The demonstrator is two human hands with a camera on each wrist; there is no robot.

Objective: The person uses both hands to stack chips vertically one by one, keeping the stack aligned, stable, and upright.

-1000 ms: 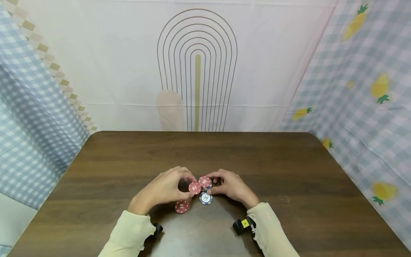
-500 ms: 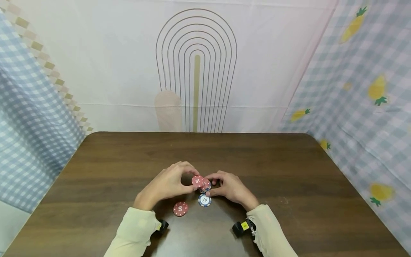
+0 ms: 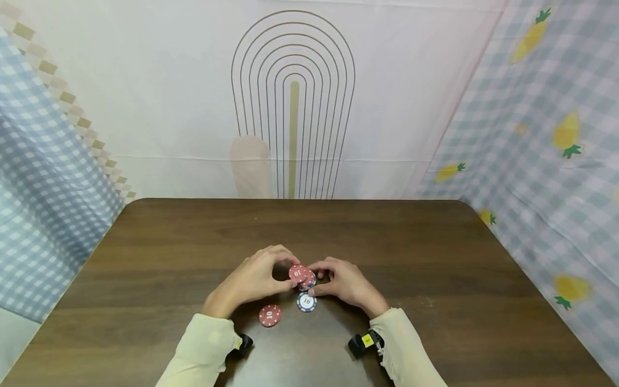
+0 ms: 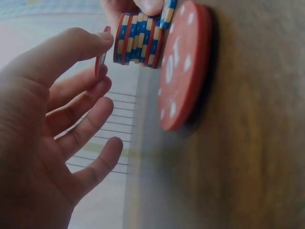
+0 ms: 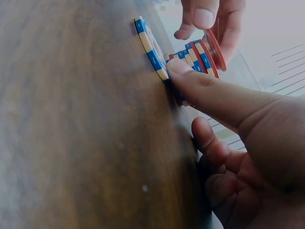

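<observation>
The left grip (image 3: 251, 279) pinches a red chip (image 3: 297, 273) just above a chip stack (image 4: 137, 39), which the right grip (image 3: 349, 282) holds between thumb and finger. Overhead, they overlap; the left wrist view shows a narrow gap.

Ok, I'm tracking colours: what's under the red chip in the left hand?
Under the held chip is a stack with red and blue-and-cream edges, topped by another red chip. In the head view, the held chip covers part of that one; faces below are hidden.
</observation>
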